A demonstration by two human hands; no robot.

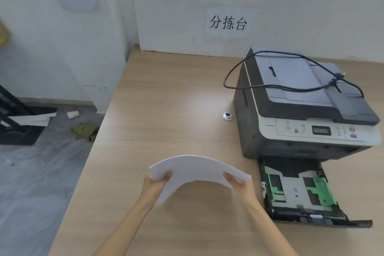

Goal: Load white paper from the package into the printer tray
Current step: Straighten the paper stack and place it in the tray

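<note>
While both hands are clamped on the ends of the paper stack (193,169), the whole thing is bowed up into an arch above the worktop (158,97). Left hand (154,184) pinches the left edge, thumb on top; right hand (239,183) does the same on the right edge. So both grips are closed on the paper, nothing loose.

The tray (295,190) is pulled out of the printer (301,110), just to the right of the right grip, and it looks empty, green guides (323,192) showing. No package that I can see.

What I'd worry about: that bend. If either grip slackens, the stack could spring flat and fan out over the worktop. And going in sideways from here, the leading corner could catch the tray's near wall or land on top of a green guide instead of between them, so sheets end up skewed or creased. Can't tell if the guides are set wide enough for this sheet size. Also the power cord (270,87) is just draped over the lid, well off from both grips, probably harmless.
</note>
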